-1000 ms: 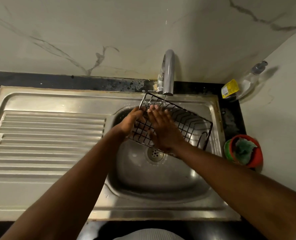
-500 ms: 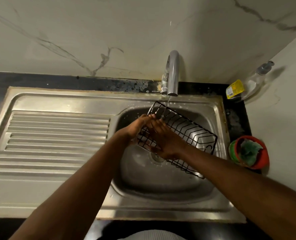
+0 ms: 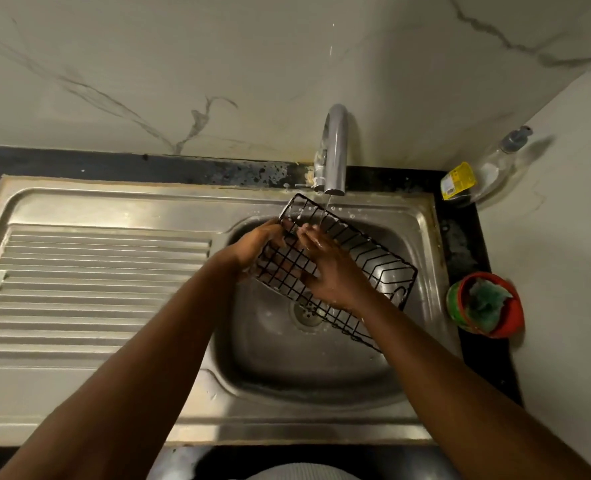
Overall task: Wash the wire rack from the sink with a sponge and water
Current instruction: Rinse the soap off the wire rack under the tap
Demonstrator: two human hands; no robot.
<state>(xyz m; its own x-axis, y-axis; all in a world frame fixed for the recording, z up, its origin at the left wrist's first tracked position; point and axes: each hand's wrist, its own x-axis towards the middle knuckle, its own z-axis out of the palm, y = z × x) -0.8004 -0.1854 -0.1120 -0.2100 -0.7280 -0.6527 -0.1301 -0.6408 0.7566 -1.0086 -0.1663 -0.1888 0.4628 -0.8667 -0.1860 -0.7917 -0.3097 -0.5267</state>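
Wire rack (image 3: pixel 363 258) tilted in left hand (image 3: pixel 257 244) grip.

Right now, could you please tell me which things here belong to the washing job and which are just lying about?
For the job: wire rack, left hand gripping it, right hand pressed on it, running tap, sink, green sponge.
Lying about: clear bottle, red tub, draining board.

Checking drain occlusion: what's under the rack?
Through the rack wires show the drain, the basin and the left hand gripping from below. The right hand, flat on top, hides the patch beneath it.
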